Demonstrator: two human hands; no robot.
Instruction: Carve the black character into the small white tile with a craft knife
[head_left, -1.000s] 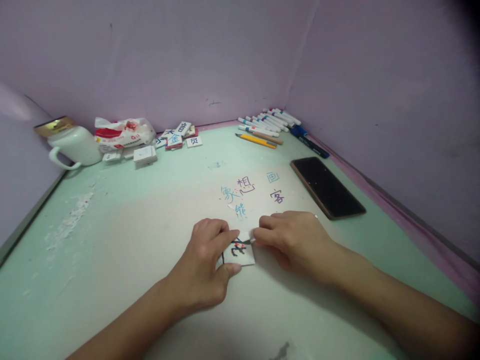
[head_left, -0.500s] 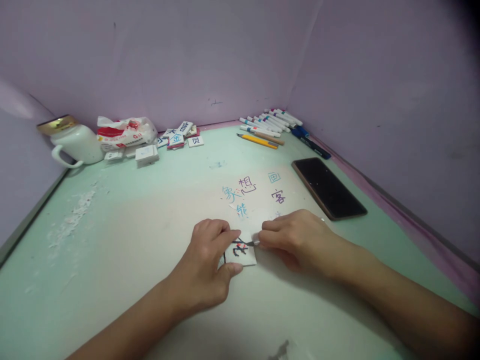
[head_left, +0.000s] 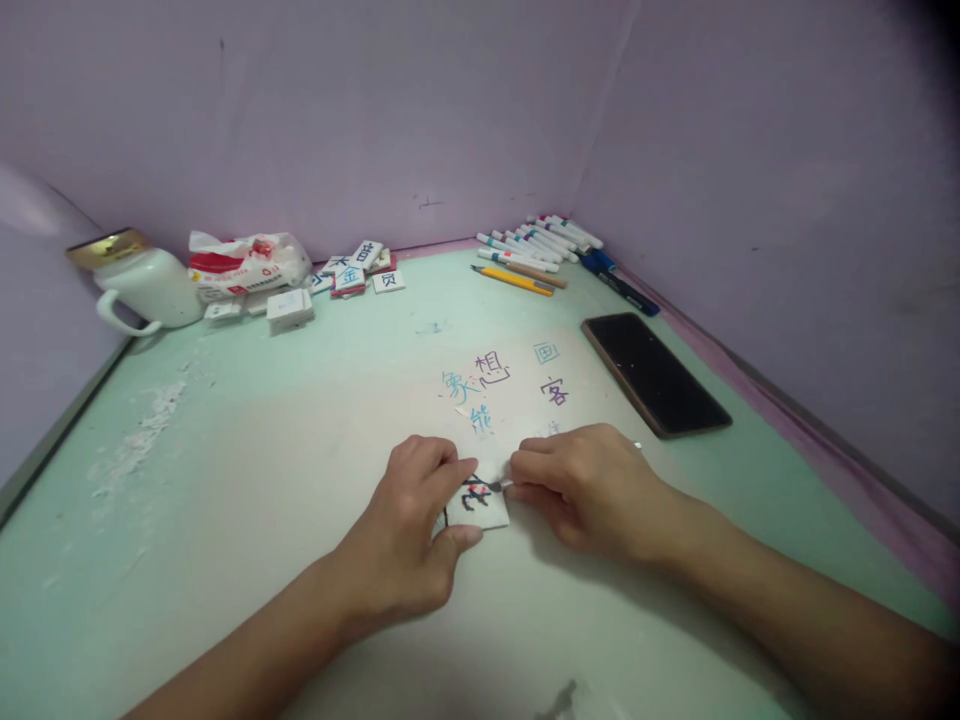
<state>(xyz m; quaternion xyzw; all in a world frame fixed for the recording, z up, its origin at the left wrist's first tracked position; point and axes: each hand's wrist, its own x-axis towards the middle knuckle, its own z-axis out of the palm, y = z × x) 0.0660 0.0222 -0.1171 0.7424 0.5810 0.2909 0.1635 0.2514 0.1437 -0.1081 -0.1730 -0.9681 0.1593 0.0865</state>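
Observation:
On the table lies a small white square card (head_left: 491,516) with a black handwritten character and some red marks in its middle. My left hand (head_left: 412,515) grips it at its left side, fingers on the far edge and thumb on the near edge. From the right, my right hand (head_left: 581,490) is closed in a pinch around a small dark-tipped blade (head_left: 496,487). Its tip touches the card at the upper right of the character. Most of the blade is covered by my fingers, so its handle is out of sight.
A phone (head_left: 656,372) lies to the right. Behind are several markers (head_left: 540,245), a yellow utility knife (head_left: 517,281), lettered tiles (head_left: 349,276), a tissue pack (head_left: 247,268) and a white mug (head_left: 154,290). White scraps (head_left: 146,435) are scattered at left. Coloured characters mark the tabletop.
My right hand has shifted slightly left, and the blade tip has moved a little farther over the character. My left hand still holds the card in place. The whole view has drifted slightly.

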